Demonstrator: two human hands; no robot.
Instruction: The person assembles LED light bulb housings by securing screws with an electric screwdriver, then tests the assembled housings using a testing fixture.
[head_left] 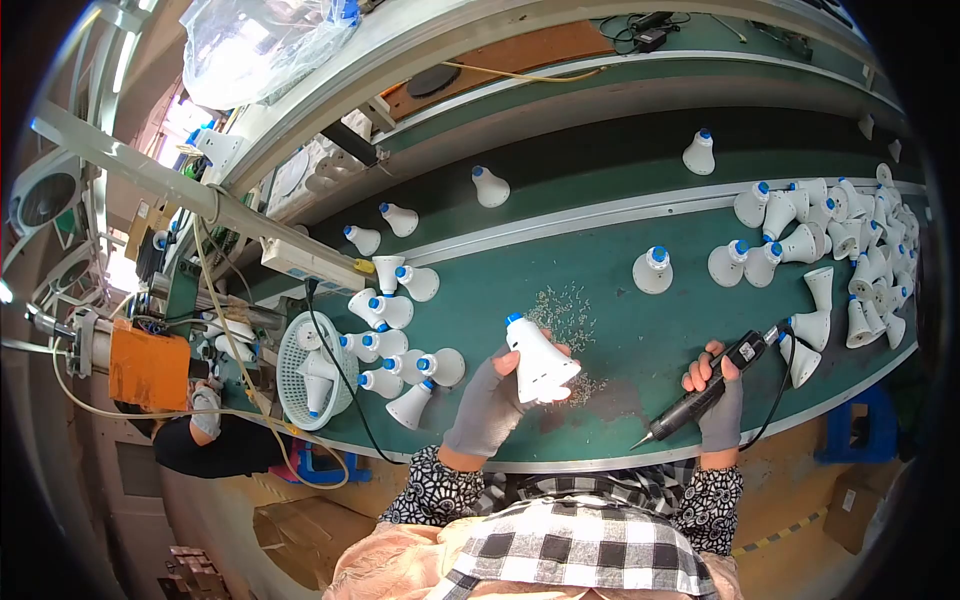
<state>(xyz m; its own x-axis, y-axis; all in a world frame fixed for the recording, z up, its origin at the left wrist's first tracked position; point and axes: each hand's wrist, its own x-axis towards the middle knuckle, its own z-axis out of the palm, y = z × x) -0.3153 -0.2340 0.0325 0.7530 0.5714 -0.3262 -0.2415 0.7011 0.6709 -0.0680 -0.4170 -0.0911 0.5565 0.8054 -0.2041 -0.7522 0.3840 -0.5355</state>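
Observation:
My left hand [490,400], in a grey fingerless glove, is closed around a white cone-shaped plastic housing [541,365] with a blue tip. The housing is tilted, its blue tip pointing up and left and its wide end toward me. In my right hand [716,390], also gloved, is a black electric screwdriver [700,395]; its thin bit points down and left over the table's front edge. A scatter of small screws [562,318] lies on the green table [610,345] just beyond the held housing.
Blue-tipped white housings [438,367] stand in a group at left beside a pale green basket [292,385] with more inside. A dense cluster [868,240] fills the right end. A black cord [775,400] trails from the screwdriver. Another person's gloved hand [206,408] is at far left.

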